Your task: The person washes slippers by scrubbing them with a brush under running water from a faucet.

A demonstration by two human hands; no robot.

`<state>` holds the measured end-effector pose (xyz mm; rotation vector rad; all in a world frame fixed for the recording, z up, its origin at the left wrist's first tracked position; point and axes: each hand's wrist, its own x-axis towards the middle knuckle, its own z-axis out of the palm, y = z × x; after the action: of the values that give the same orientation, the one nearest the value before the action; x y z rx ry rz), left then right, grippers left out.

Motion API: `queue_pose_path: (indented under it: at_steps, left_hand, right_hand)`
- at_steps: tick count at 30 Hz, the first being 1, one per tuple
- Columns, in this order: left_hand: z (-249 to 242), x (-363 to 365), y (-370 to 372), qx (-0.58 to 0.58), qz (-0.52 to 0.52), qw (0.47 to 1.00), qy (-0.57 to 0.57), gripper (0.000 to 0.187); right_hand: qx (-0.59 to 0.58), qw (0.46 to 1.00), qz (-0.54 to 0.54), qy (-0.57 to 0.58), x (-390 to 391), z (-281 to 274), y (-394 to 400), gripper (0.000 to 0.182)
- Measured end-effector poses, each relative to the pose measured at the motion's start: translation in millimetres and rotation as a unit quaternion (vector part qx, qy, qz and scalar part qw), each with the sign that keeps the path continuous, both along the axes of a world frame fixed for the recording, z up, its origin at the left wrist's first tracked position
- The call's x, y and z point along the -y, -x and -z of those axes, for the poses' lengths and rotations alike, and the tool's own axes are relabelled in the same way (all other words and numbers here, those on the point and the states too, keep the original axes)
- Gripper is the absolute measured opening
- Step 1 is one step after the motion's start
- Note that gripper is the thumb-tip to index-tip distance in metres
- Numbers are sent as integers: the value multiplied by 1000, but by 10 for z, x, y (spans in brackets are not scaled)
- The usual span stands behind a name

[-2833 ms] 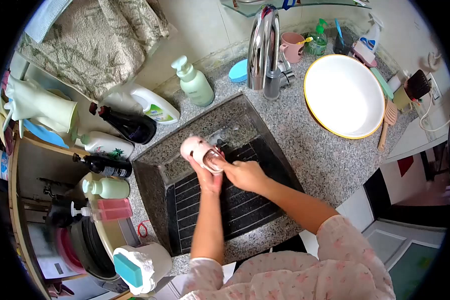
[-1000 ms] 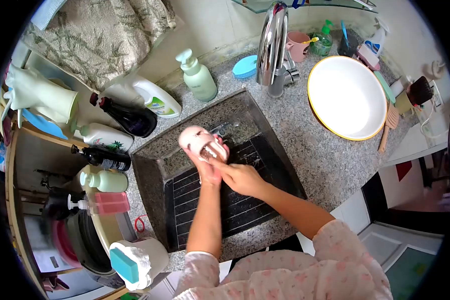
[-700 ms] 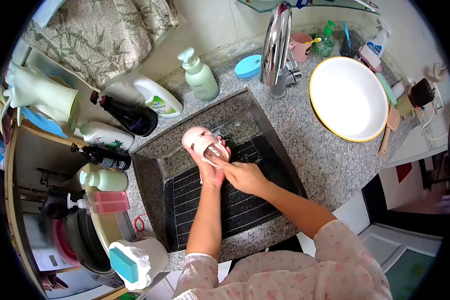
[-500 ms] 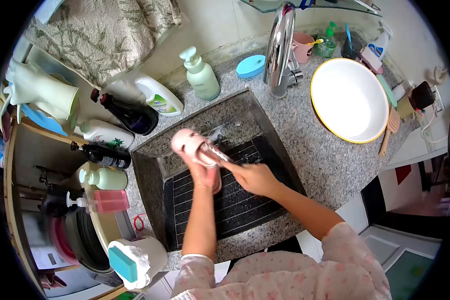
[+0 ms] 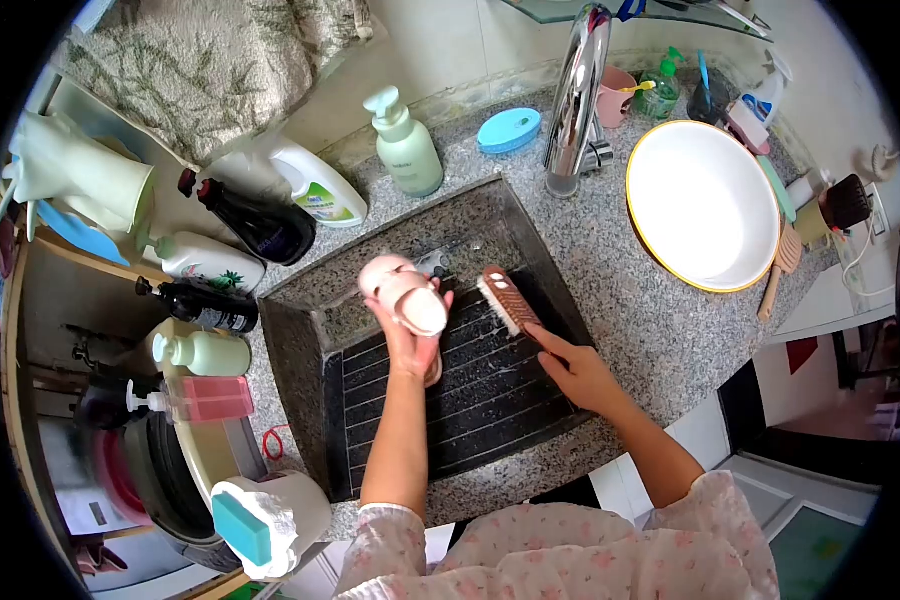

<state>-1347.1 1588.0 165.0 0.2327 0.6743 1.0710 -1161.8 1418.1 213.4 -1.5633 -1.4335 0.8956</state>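
A pink shoe (image 5: 402, 290) is held over the sink (image 5: 300, 400) by my left hand (image 5: 402, 345), whose fingers wrap round it from below and the sides. My right hand (image 5: 578, 375) grips the end of a brown scrubbing brush (image 5: 508, 298), its pale bristles facing down and left. Brush and shoe are apart, the brush to the right. Beneath both lies a black ridged mat (image 5: 450, 400) on the sink floor, wet with drops.
A chrome faucet (image 5: 576, 110) rises behind the sink. To the right stands a white basin (image 5: 705, 205) with a yellow rim. A green pump bottle (image 5: 407, 145), a blue brush (image 5: 509, 130) and several bottles line the back and left. A blue sponge (image 5: 241, 528) lies at lower left.
The brush has come off the shoe and moved right and down with my right hand. My left hand has shifted slightly right with the shoe, which shows its opening more fully.
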Motion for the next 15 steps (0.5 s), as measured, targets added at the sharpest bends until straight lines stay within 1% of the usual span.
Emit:
queue_pose_path:
  at_steps: [2,3,4,5,6,7,9,10,11,12,13,14,15]
  left_hand:
    - [29,17,-65,-7,80,996,-25,66]
    - [165,52,-136,-52,102,993,-3,60]
    - [327,74,-242,-100,131,986,19,55]
    - [436,128,-334,-87,150,984,44,53]
    - [508,183,-420,-74,169,980,69,51]
    - [523,230,-473,-86,162,978,97,50]
    - [480,272,-534,-88,158,978,104,52]
    - [404,272,-551,-90,158,978,105,53]
    - [385,249,-526,-48,158,981,99,54]
    - [347,219,-478,-8,159,983,92,56]
    - [303,194,-431,16,148,985,85,57]
    - [257,171,-393,28,138,987,82,58]
    - [217,140,-362,20,128,989,74,58]
  right_hand:
    - [-27,999,7,45,42,-29,10,45]
    - [-35,998,6,60,61,-30,13,45]
    - [-50,997,33,42,69,-8,36,44]
    - [-64,996,55,25,71,19,51,44]
    - [-63,996,51,25,68,60,56,44]
    - [-50,997,57,-8,58,105,54,44]
    - [-35,997,63,-39,71,78,52,44]
    - [-25,998,59,11,99,7,42,44]
    - [-16,996,56,62,124,-64,40,44]
    - [-15,996,54,63,147,-112,41,44]
    - [29,993,34,105,162,-155,46,44]
    - [72,987,14,146,160,-174,56,45]
    - [71,987,13,144,136,-154,76,45]
